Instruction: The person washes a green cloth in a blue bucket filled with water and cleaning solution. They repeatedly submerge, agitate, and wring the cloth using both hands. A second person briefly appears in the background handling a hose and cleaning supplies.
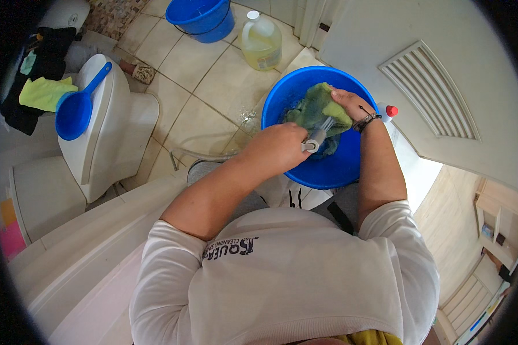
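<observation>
A blue plastic tub (pixel 349 168) stands on the floor in front of me, between my legs. My left hand (pixel 285 142) grips a handheld bidet sprayer (pixel 314 143) over the tub, and water streams from its head. Within the tub, my right hand (pixel 349 103) holds up a wet green cloth (pixel 315 101) by its upper right part, and the spray strikes it. Dark wet fabric (pixel 330 148) lies lower in the tub, partly hidden by the sprayer. A flexible hose (pixel 198 153) runs along the left behind my left forearm.
A blue dipper (pixel 74 114) and a yellow-green cloth (pixel 47 92) rest on the toilet (pixel 108 125) at left. Ahead stand a blue bucket (pixel 207 26) and a jug of yellow liquid (pixel 261 45). A red-capped bottle (pixel 388 112) is beside the louvred door (pixel 440 86). Another person's foot (pixel 143 73) shows beyond the toilet.
</observation>
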Action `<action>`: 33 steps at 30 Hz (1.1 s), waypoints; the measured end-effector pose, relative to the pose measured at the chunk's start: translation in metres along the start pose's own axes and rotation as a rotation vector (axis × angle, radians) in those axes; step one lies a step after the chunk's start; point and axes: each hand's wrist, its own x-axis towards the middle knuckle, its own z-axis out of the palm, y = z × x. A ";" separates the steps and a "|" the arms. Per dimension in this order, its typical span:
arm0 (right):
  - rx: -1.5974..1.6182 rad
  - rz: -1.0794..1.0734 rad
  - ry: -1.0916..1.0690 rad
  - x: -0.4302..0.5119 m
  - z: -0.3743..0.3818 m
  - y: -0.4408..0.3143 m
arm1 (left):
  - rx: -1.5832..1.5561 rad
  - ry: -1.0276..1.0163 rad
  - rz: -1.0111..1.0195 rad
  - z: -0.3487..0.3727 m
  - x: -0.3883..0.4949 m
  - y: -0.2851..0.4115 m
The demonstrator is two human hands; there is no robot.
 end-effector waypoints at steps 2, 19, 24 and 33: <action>-0.004 -0.039 0.065 0.005 -0.003 -0.006 | 0.017 0.002 -0.020 0.003 0.007 -0.005; 0.465 -0.239 0.030 -0.029 0.000 -0.054 | 0.084 0.012 -0.023 -0.002 0.002 -0.002; 0.507 -0.239 0.019 -0.028 -0.001 -0.057 | 0.044 0.062 0.047 -0.020 -0.004 0.019; 0.432 -0.225 0.006 -0.021 -0.004 -0.049 | 0.016 0.066 0.090 -0.033 -0.011 0.033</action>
